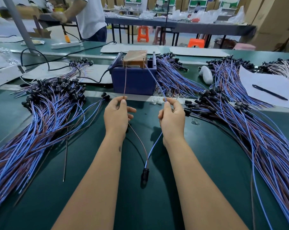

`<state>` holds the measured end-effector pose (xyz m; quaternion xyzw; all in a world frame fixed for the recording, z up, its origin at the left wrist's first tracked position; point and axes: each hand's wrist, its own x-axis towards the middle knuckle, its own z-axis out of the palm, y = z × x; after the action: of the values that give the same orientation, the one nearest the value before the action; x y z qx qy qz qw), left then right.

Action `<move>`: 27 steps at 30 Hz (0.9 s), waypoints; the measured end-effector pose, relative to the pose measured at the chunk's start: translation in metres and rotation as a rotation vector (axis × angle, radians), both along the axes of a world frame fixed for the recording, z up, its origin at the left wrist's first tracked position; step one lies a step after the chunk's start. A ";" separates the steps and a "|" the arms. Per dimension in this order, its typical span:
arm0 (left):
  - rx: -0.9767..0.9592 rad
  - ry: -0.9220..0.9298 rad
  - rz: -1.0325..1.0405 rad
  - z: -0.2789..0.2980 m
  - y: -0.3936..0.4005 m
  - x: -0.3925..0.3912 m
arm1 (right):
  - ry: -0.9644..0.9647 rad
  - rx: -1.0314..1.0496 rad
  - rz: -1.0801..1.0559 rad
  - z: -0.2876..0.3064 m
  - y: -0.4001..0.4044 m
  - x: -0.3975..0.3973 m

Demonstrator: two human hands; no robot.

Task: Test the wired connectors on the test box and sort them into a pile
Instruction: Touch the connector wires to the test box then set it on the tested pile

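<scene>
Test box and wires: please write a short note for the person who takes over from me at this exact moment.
Left hand pinches the brown wire; right hand pinches the blue wire. Both wires run up to the test box in the blue bin. Their black connector hangs between the forearms. Bundles lie on the left and on the right; which bundle is already tested cannot be told. Left: finish this test, sort the piece, go on.

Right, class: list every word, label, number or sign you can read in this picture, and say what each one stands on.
No text can be read.
Test box: a pale strip on its front edge, too blurred to read.
White sheet under the black pen: no writing shows.
Green and white boards on the far wall: too small and blurred.
Cardboard cartons at right: no print legible.
</scene>
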<state>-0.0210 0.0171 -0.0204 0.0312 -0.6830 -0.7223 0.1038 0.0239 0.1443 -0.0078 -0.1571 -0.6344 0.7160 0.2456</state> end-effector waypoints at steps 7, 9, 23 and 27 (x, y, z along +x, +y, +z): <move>0.069 0.007 0.049 0.003 0.001 0.001 | -0.003 -0.063 0.023 0.000 -0.003 0.000; 0.083 -0.007 0.055 0.003 0.001 0.001 | 0.037 -0.065 0.015 0.001 -0.003 0.002; 0.052 -0.031 0.052 0.003 0.001 -0.007 | 0.072 -0.031 0.006 0.001 -0.007 0.001; 0.038 -0.021 0.044 0.002 0.002 -0.006 | 0.060 -0.017 0.012 0.001 -0.008 0.001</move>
<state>-0.0274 0.0188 -0.0189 0.0559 -0.6695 -0.7323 0.1119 0.0249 0.1367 -0.0063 -0.1337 -0.6215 0.7272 0.2590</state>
